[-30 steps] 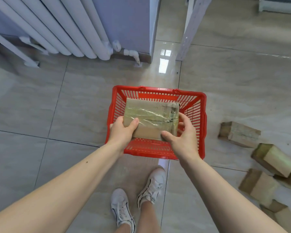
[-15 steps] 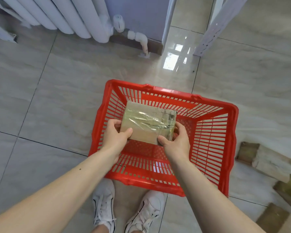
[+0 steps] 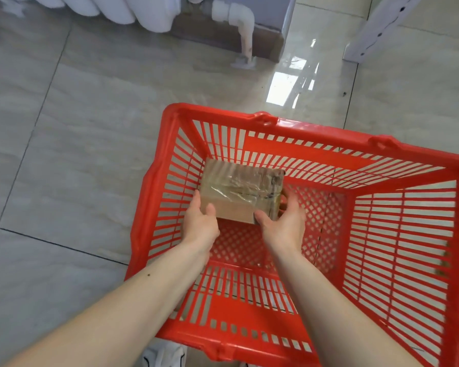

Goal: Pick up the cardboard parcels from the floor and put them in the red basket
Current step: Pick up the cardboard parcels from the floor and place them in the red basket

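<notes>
Both hands reach down into the basket (image 3: 326, 160), which stands on the tiled floor (image 3: 72, 144) and fills the lower right of the view. Between them they hold one parcel (image 3: 239, 192), a brown cardboard box wrapped across its top in crinkled clear tape. It sits low inside the basket, in the far left corner, close to the slatted left and far walls. Whether its underside already rests on the mesh bottom cannot be told.

The left hand (image 3: 200, 223) grips the parcel's near left corner: its thumb lies over the top edge, and the fingers pass along the left side, mostly out of sight. The right hand (image 3: 284, 223) holds the near right corner, with the thumb pressed against the near face and the fingers curled round the right side, largely hidden behind the box. Both forearms come up from the bottom of the frame and cross over the basket's near rim.

The basket is red plastic, with slotted walls and a lattice bottom; no other parcel shows inside it. Beyond it, the glossy floor reflects a bright patch of light. At the top edge are the lower ends of a white radiator (image 3: 122, 9), a white pipe (image 3: 243, 25) that bends down to the floor, and a white post (image 3: 368, 30) at the upper right. The toe of a white shoe (image 3: 164, 354) shows at the bottom edge, just beside the basket's near wall.
</notes>
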{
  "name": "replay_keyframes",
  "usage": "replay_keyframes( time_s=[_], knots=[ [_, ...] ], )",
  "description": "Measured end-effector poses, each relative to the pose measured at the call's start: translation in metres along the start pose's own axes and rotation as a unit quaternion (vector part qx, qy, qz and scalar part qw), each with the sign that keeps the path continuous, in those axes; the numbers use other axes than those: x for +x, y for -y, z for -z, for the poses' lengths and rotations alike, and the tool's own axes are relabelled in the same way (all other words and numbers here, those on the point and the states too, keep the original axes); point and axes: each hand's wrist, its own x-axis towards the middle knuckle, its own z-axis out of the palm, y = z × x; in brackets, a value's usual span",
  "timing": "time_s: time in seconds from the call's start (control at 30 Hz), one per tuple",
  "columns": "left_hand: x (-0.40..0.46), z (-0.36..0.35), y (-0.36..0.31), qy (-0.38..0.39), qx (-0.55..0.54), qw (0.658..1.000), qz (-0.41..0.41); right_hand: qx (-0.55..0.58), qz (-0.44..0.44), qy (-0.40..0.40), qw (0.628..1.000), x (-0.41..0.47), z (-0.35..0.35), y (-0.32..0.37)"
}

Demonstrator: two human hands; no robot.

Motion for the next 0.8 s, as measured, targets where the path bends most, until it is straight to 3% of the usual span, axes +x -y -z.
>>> replay_keyframes(
  time_s=[0.33, 0.8],
  knots=[
    [-0.026, 0.012, -0.011, 0.004, -0.028, 1.0, 0.008, -0.034, -0.022, 0.037, 0.998, -0.021, 0.032, 0.012],
    [-0.236, 0.012, -0.14, 0.062, 0.082, 0.994, -0.031, 0.045, -0.082, -0.044, 0.995, -0.154, 0.22, 0.063]
  ],
)
